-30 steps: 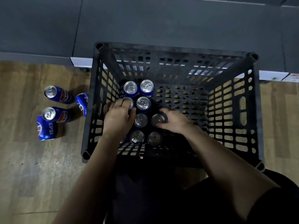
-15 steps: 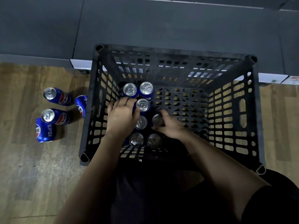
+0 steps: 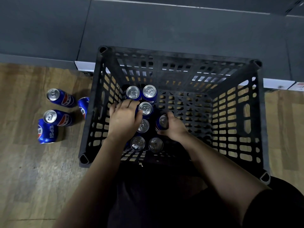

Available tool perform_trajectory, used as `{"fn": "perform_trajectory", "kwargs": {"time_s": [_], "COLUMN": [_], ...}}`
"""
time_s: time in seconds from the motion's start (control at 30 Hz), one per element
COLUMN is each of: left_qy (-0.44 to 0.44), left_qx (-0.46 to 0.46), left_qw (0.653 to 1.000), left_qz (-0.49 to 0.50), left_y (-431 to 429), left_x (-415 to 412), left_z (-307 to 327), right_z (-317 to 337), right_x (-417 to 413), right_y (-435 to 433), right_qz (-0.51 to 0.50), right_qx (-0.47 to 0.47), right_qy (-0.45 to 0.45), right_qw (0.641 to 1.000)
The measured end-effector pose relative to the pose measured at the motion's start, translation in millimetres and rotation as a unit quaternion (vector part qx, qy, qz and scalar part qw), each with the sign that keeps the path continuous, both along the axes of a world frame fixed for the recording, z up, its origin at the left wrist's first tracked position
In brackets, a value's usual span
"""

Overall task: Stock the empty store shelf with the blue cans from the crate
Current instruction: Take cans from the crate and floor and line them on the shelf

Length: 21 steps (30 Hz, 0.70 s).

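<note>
My right hand wraps an upright blue can in the crate, axis vertical; my left hand, just left, hides its own grip.

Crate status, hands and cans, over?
Right hand grips a can in the crate. Left hand low beside it, grip hidden. Four floor cans left of crate; lift path clear.

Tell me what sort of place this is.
Likely a shop aisle being restocked: a black crate of blue cans, more cans on the wood-look floor, a grey shelf base behind.
</note>
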State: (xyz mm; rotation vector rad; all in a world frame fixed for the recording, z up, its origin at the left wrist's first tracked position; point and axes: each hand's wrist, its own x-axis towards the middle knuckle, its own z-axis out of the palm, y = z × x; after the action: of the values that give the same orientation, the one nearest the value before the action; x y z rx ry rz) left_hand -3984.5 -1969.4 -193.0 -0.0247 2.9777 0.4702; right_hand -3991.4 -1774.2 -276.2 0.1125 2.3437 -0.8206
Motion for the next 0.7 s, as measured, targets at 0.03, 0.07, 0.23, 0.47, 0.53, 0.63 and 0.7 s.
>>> {"fn": "perform_trajectory", "kwargs": {"time_s": [0.03,0.07,0.23,0.47,0.53,0.63,0.7], "left_qy": [0.0,0.002,0.013,0.01,0.005,0.005,-0.001], "left_qx": [0.002,0.004,0.006,0.006,0.009,0.002,0.003], "left_qw": [1.0,1.0,1.0,1.0,1.0,1.0,1.0], "left_qz": [-0.001,-0.003,-0.012,-0.017,-0.011,-0.011,-0.013], "left_y": [1,1,4,13,15,16,16], "left_x": [0,0,-2,-6,-5,-1,1], "left_z": [1,1,0,22,42,83,118], "right_z": [0,-1,10,46,66,106,139], "right_x": [0,-1,-4,-6,-2,5,9], "right_y": [0,0,9,27,32,37,39], "right_qz": [-0.006,-0.01,-0.023,-0.12,-0.146,-0.171,-0.181], "right_qx": [0.001,0.003,0.005,-0.046,-0.056,-0.06,-0.059], "right_qy": [0.004,0.006,0.02,0.06,0.061,0.064,0.073], "right_qw": [1.0,1.0,1.0,0.99,0.986,0.981,0.979]}}
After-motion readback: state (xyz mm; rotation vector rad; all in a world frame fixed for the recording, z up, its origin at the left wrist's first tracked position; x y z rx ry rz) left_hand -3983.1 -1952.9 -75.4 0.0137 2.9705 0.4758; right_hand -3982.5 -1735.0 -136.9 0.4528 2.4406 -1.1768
